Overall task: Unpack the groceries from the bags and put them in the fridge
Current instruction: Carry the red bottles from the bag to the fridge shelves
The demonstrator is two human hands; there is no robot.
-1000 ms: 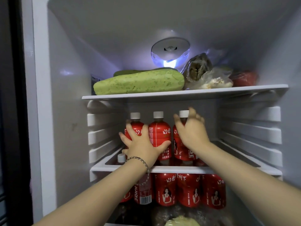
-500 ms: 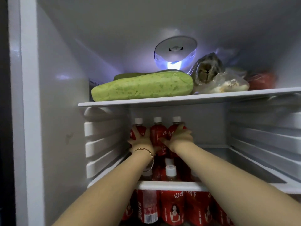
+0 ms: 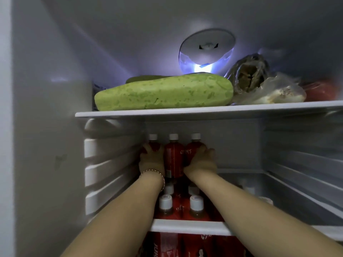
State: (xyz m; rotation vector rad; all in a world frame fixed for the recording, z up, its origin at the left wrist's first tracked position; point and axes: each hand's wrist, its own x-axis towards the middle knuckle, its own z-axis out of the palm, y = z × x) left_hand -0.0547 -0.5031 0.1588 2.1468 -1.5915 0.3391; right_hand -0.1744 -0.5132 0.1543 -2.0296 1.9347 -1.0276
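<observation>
At the rear of the middle fridge shelf [image 3: 185,227], three red-labelled plastic drink bottles with white caps [image 3: 173,158] stood in a row. The left hand [image 3: 151,161] curled round the leftmost; the right hand [image 3: 203,163] wrapped the rightmost. Judged full, hence weighty, stiff, smooth-sided: best gripped mid-body. Long axes ran vertical, caps pointing upward.
</observation>
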